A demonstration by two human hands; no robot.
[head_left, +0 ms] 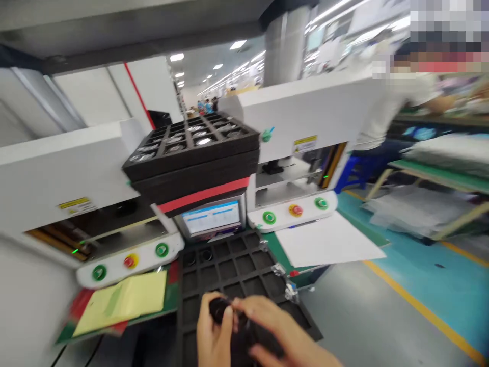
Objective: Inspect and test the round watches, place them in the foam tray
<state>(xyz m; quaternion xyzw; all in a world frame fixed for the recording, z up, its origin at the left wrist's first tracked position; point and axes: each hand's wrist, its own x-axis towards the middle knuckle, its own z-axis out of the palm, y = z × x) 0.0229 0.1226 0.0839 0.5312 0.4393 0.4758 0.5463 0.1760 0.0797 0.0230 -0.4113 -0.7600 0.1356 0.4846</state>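
Note:
Low in the head view, my left hand [213, 329] is closed around a small dark round part [218, 309], thumb and fingers on its sides. My right hand [273, 321] is curled right beside it, its fingertips meeting the left hand. A second dark shape [263, 339] shows under the right fingers; blur hides what kind of thing it is. Both hands are over a black compartment tray [214, 272]. Round black parts [207, 255] sit in its far left compartments.
Above the tray, a stack of black trays [198, 165] holds several shiny round parts. Button panels [292, 210] flank a screen [214, 219]. Yellow paper [124, 300] lies left, a white sheet [328, 239] right. A person in a white top [382, 102] is at the right.

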